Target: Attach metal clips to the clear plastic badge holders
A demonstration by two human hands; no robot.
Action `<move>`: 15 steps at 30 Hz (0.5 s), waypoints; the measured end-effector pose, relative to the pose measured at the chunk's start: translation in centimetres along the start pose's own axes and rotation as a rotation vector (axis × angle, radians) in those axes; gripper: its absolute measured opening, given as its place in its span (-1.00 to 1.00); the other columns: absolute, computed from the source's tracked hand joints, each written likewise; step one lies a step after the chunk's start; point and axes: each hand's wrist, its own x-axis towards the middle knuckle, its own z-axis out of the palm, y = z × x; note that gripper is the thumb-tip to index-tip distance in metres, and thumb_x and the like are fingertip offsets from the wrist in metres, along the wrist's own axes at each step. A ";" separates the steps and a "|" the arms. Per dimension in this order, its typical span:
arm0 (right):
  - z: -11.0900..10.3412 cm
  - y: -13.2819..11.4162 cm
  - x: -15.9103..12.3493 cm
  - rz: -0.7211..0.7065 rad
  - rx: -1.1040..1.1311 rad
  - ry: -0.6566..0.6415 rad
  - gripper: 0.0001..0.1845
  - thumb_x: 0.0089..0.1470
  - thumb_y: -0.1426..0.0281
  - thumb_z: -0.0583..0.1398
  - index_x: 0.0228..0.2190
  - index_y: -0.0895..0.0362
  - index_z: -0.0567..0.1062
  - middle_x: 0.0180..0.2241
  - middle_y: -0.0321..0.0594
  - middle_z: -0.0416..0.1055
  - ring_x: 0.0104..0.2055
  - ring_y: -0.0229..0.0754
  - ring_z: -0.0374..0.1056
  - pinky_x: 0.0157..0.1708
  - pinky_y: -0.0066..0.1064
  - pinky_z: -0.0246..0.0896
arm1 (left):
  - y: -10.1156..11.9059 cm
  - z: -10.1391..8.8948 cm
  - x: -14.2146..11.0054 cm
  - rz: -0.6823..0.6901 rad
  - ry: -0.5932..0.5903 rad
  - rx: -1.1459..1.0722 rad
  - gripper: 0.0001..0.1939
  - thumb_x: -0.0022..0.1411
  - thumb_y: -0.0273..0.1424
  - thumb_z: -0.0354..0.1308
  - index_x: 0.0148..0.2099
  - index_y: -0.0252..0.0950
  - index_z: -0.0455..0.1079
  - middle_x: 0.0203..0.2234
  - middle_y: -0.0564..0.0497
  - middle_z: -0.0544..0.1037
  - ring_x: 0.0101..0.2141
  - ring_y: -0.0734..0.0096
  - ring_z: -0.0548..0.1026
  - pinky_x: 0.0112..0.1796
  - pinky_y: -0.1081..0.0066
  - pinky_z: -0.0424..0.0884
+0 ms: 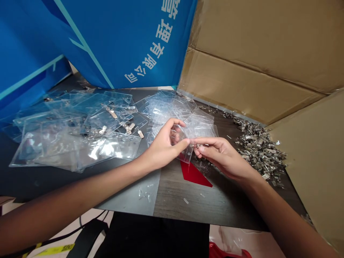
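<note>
My left hand (166,145) is closed on a clear plastic badge holder (186,156), with the thumb pressed on its edge. The holder is tilted, and a small punched hole shows near its lower corner. My right hand (221,154) meets that same edge, its index finger touching the holder beside my left thumb. Its fingers pinch a small metal badge clip (199,146), mostly hidden. Beneath the hands lies a red piece (195,175) on the dark table (174,200).
Clear badge holders (172,104) lie piled behind my hands. At left spread more holders (72,143), some with clips. A heap of metal clips (258,147) sits at right beside cardboard (303,143). Small clear strips (145,195) lie near the front edge. A blue panel (120,36) stands behind.
</note>
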 end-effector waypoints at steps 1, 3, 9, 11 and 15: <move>0.0 0.1 0.0 0.000 -0.008 0.002 -0.66 0.21 0.16 0.49 -0.02 -0.01 0.81 -0.37 -0.23 0.64 -0.33 -0.21 0.45 -0.21 -0.32 0.43 | -0.1 0.0 0.0 0.004 -0.003 -0.008 -0.54 0.21 -0.37 0.35 0.11 -0.21 0.32 -0.24 0.06 0.28 -0.32 0.40 0.30 -0.18 0.27 0.35; 0.0 0.3 0.0 -0.002 -0.011 0.020 -0.67 0.19 0.17 0.51 -0.04 -0.02 0.81 -0.35 -0.22 0.67 -0.33 -0.20 0.48 -0.23 -0.33 0.45 | -0.2 0.0 0.1 0.011 -0.009 -0.015 -0.53 0.19 -0.36 0.37 0.11 -0.19 0.33 -0.25 0.06 0.26 -0.31 0.38 0.28 -0.19 0.28 0.33; 0.4 0.3 0.2 -0.087 -0.003 0.129 -0.72 0.05 0.20 0.59 -0.23 0.02 0.76 -0.33 -0.23 0.67 -0.33 -0.20 0.55 -0.21 -0.33 0.56 | -0.1 -0.1 0.0 -0.019 -0.072 -0.070 -0.42 0.13 -0.31 0.40 0.16 -0.17 0.31 -0.29 0.08 0.21 -0.33 0.36 0.23 -0.30 0.31 0.24; 0.5 0.2 0.2 -0.122 -0.040 0.172 -0.68 -0.01 0.20 0.62 -0.28 0.04 0.72 -0.30 -0.21 0.68 -0.31 -0.19 0.57 -0.19 -0.31 0.60 | -0.1 -0.1 0.0 -0.010 -0.089 -0.066 -0.41 0.14 -0.29 0.42 0.17 -0.15 0.30 -0.33 0.10 0.20 -0.36 0.37 0.21 -0.32 0.31 0.22; 0.7 -0.1 0.0 -0.159 -0.099 0.201 -0.68 -0.03 0.23 0.62 -0.29 0.06 0.70 -0.27 -0.17 0.70 -0.26 -0.15 0.62 -0.13 -0.27 0.66 | -0.2 -0.2 0.1 0.026 -0.077 -0.038 -0.43 0.18 -0.25 0.47 0.15 -0.12 0.31 -0.39 0.11 0.20 -0.37 0.33 0.23 -0.34 0.31 0.21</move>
